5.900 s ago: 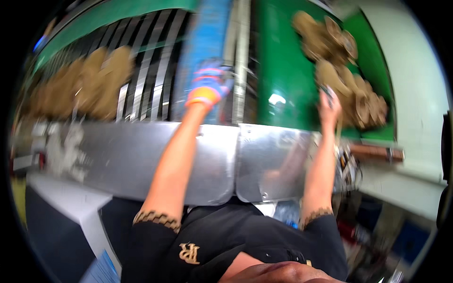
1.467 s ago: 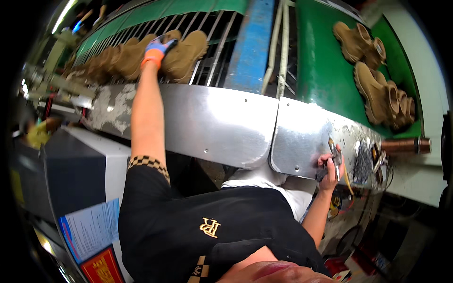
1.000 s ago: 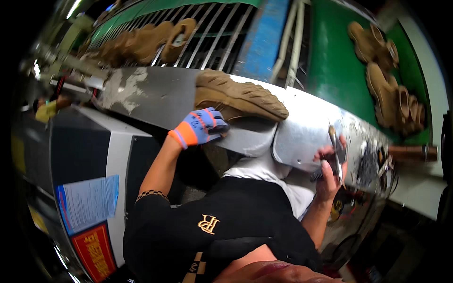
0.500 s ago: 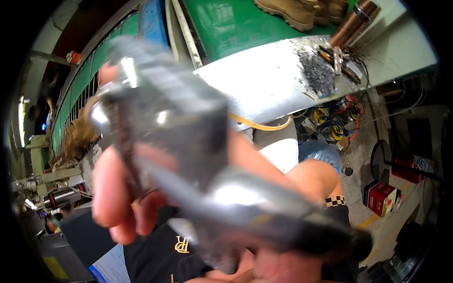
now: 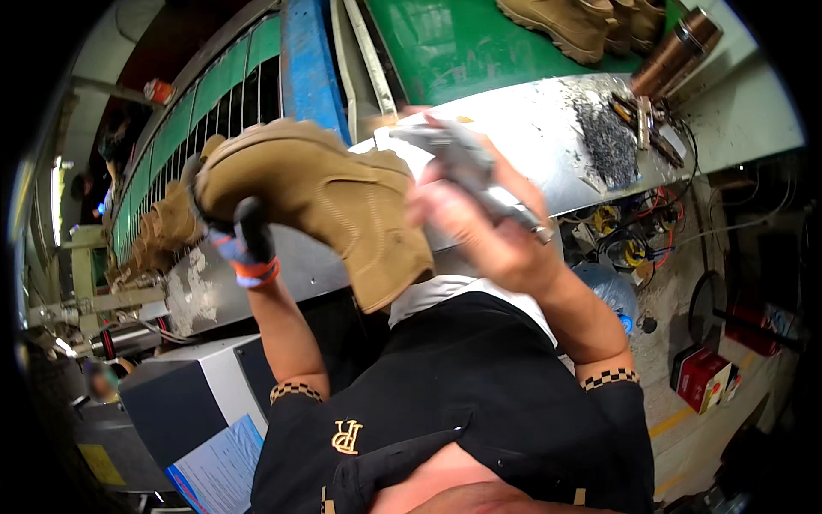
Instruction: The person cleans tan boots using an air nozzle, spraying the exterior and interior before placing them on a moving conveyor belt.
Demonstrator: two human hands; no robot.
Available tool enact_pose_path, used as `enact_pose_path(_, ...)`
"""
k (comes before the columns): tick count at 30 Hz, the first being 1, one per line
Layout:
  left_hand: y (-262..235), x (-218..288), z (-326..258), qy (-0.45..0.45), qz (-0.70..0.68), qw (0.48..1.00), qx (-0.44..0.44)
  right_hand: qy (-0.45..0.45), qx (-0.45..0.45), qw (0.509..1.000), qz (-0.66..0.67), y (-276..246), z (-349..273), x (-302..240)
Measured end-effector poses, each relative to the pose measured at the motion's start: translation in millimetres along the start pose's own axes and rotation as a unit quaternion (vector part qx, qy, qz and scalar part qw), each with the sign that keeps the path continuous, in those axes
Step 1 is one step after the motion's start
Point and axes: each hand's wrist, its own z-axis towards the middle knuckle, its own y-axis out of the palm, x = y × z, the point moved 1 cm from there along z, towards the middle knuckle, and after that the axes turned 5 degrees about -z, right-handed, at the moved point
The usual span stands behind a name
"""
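The left hand (image 5: 244, 248), in a glove with orange and blue trim, had its fingers wrapped round the heel end of a tan suede boot (image 5: 317, 206), lifting it off the steel bench (image 5: 548, 137) and up near the chest, toe pointing right and down. Looked like it was tipped that way so the upper faced the other hand. The bare right hand (image 5: 479, 231) had its fingers clamped on a grey metal tool (image 5: 467, 163), right beside the boot's top. More tan boots (image 5: 163, 231) sat in a row on the roller rack behind, and another pair (image 5: 574, 21) on the green conveyor belt (image 5: 445, 51).
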Motion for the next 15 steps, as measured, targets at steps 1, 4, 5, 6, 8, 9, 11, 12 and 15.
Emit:
enact_pose_path(1,1,0,-6,-0.022,0.032,0.999,-0.014,0.010,0.025,0.996,-0.081,-19,-15,21)
enact_pose_path(4,6,7,8,-0.023,0.073,0.993,-0.093,0.061,0.142,0.931,-0.330,-88,-60,60)
enact_pose_path(5,8,16,15,-0.033,0.087,0.990,-0.103,0.123,0.227,0.924,-0.282,-99,-70,57)
enact_pose_path(6,10,15,22,-0.012,0.099,0.989,-0.111,0.146,0.292,0.901,-0.286,-114,-80,65)
enact_pose_path(8,19,12,36,-0.019,0.054,0.989,-0.135,0.185,0.348,0.871,-0.295,-148,-117,91)
enact_pose_path(9,24,7,40,-0.046,-0.003,0.988,-0.148,0.201,0.339,0.868,-0.302,-158,-135,101)
enact_pose_path(11,23,0,42,-0.046,-0.016,0.985,-0.165,0.222,0.255,0.905,-0.258,-117,-129,76)
enact_pose_path(12,24,1,45,-0.031,0.007,0.983,-0.183,0.207,0.212,0.943,-0.149,-93,-114,66)
enact_pose_path(15,26,-4,49,-0.051,0.006,0.977,-0.209,0.155,0.110,0.980,-0.064,-36,-75,43)
